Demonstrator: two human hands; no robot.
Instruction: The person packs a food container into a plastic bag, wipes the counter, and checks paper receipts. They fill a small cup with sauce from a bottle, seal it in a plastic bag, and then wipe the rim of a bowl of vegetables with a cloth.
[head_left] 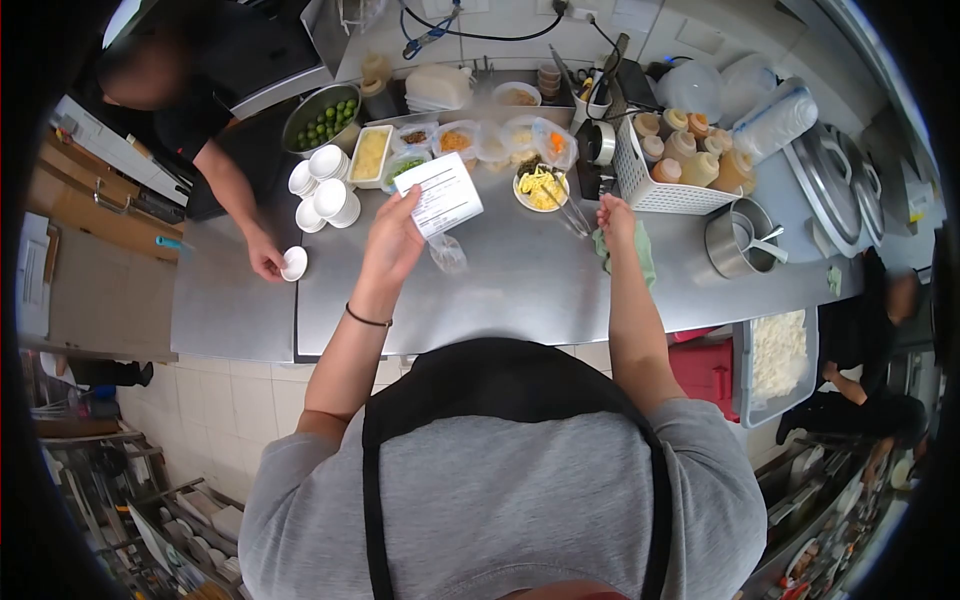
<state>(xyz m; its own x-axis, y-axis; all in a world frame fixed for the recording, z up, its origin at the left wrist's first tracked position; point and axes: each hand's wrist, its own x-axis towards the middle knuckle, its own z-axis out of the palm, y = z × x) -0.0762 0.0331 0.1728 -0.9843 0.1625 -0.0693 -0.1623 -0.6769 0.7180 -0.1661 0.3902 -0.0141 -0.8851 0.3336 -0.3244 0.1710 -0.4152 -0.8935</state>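
- Left hand (392, 245): thin dark band at the wrist. Fingers are closed on the lower left corner of the paper slip (441, 195).
- Paper slip: white, rectangular, printed in small lines, thin and flat. It is held tilted, rising up and away from the fingertips, above the counter (500, 295).
- Plastic bag (447, 252): clear, crumpled and small. It lies on the counter just beside the left fingers, below the slip.
- Right hand (615, 218): rests on the cloth (640, 258). Whether its fingers are curled into the cloth or lie loose cannot be told.
- Cloth: pale green, soft and bunched, under and behind the right fingers.
- Counter: brushed steel, smooth and dull-shining, with a straight near edge. A bare stretch lies between the two hands and back to that edge.
- Tongs (570, 215): thin metal, just left of the right fingers.
- Bowl (541, 188): round, holding yellow shreds, beyond the tongs.
- Basket (665, 190): white, slotted plastic, holding bottles, close beyond the right fingers.
- Co-worker's hand (265, 258): touches a small white dish (294, 263), well left of the left fingers.
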